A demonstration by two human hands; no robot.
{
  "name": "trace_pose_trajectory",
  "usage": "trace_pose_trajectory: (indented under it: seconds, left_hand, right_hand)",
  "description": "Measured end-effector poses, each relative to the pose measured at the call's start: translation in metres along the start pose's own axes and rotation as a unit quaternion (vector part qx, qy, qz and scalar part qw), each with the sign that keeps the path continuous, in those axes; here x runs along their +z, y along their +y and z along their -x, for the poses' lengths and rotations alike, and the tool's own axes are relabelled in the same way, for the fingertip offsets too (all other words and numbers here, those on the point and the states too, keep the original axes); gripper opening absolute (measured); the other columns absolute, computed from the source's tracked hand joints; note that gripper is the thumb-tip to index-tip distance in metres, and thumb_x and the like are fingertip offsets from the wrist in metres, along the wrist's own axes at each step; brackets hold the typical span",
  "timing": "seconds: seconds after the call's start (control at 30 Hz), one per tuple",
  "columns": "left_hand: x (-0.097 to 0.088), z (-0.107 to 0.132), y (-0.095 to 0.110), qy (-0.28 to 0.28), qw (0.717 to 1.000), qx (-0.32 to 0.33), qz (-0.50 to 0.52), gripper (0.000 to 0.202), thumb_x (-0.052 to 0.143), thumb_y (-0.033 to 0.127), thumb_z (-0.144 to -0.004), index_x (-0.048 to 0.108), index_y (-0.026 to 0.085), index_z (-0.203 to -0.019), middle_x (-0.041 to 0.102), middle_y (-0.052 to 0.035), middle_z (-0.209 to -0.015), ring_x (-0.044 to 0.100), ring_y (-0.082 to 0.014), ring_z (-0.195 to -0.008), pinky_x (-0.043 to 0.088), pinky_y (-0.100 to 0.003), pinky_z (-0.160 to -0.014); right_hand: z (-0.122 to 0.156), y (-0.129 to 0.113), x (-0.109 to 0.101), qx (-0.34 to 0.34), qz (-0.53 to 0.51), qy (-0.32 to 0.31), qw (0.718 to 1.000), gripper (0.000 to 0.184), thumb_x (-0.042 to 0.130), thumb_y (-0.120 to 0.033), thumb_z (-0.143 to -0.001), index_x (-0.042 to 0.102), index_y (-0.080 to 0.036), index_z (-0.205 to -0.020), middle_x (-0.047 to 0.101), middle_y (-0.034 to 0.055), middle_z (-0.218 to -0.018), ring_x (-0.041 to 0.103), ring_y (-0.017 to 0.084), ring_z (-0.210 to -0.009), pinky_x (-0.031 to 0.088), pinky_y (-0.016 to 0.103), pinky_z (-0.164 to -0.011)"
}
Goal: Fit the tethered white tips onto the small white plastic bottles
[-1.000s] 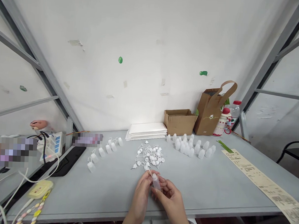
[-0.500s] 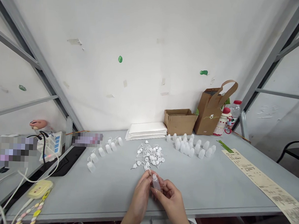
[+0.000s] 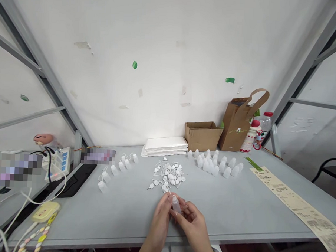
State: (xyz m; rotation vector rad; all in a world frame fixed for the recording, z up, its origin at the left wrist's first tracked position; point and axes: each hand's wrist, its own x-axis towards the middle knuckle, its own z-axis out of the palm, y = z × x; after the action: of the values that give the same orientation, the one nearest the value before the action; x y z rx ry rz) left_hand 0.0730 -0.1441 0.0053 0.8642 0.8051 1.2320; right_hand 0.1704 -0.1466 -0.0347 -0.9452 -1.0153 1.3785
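Both my hands meet over the near edge of the grey table (image 3: 236,214). A small translucent plastic bottle (image 3: 176,204) stands tilted between them. My right hand (image 3: 193,222) wraps its fingers round the bottle's lower part. My left hand (image 3: 160,218) pinches at the bottle's top, where a small white cap piece sits. Just beyond my hands lies a loose pile of white caps with tethers (image 3: 168,174). A cluster of bare bottles (image 3: 215,163) stands to the right of the pile. A row of capped bottles (image 3: 116,170) runs to the left.
At the back stand a stack of white sheets (image 3: 165,145), an open cardboard box (image 3: 202,135), a brown paper bag (image 3: 237,123) and drink bottles (image 3: 253,133). A long printed paper strip (image 3: 295,206) lies right. Left are a black pad (image 3: 76,179), cables and a yellow device (image 3: 44,211).
My hands have barely moved, still working at the bottle's top. The view has shifted slightly upward.
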Motion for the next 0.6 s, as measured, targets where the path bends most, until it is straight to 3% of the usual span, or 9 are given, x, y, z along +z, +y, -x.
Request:
trace_pose_trajectory:
  seconds: [0.27, 0.37, 0.47, 0.6]
  left_hand:
    - [-0.001, -0.005, 0.010, -0.008, 0.996, 0.021, -0.089, 0.022, 0.053, 0.036, -0.077, 0.060, 0.015, -0.075, 0.066, -0.0085, -0.086, 0.058, -0.0214, -0.088, 0.040, -0.032, -0.080]
    - [-0.006, -0.005, 0.015, -0.008, 0.998, 0.022, -0.066, 0.022, 0.054, 0.036, -0.077, 0.061, 0.015, -0.074, 0.067, -0.0101, -0.091, 0.057, -0.0235, -0.095, 0.040, -0.033, -0.082]
    - [-0.008, -0.004, 0.014, 0.007, 0.999, -0.008, -0.031, 0.022, 0.055, 0.037, -0.075, 0.060, 0.016, -0.073, 0.067, -0.0113, -0.095, 0.059, -0.0234, -0.090, 0.043, -0.030, -0.072]
    - [-0.005, -0.003, 0.009, 0.048, 0.998, -0.034, -0.006, 0.022, 0.058, 0.036, -0.073, 0.060, 0.014, -0.070, 0.068, -0.0123, -0.092, 0.061, -0.0218, -0.081, 0.043, -0.030, -0.070]
  right_hand:
    - [0.000, 0.001, -0.003, -0.035, 0.087, 0.009, 0.996, 0.017, 0.066, -0.032, -0.068, 0.060, -0.017, -0.074, 0.064, 0.0050, -0.077, 0.058, 0.019, -0.075, 0.046, 0.029, -0.069]
    - [0.000, -0.008, -0.003, -0.040, 0.106, -0.060, 0.992, 0.021, 0.062, -0.034, -0.073, 0.064, -0.018, -0.088, 0.066, 0.0057, -0.085, 0.058, 0.019, -0.080, 0.046, 0.029, -0.073]
    - [0.000, -0.014, -0.002, -0.030, 0.095, -0.110, 0.989, 0.025, 0.056, -0.036, -0.078, 0.064, -0.019, -0.094, 0.066, 0.0053, -0.085, 0.059, 0.019, -0.079, 0.046, 0.029, -0.073]
    - [0.001, -0.011, -0.001, -0.028, 0.127, -0.076, 0.989, 0.025, 0.057, -0.038, -0.077, 0.066, -0.018, -0.090, 0.065, 0.0036, -0.073, 0.057, 0.016, -0.068, 0.045, 0.026, -0.065]
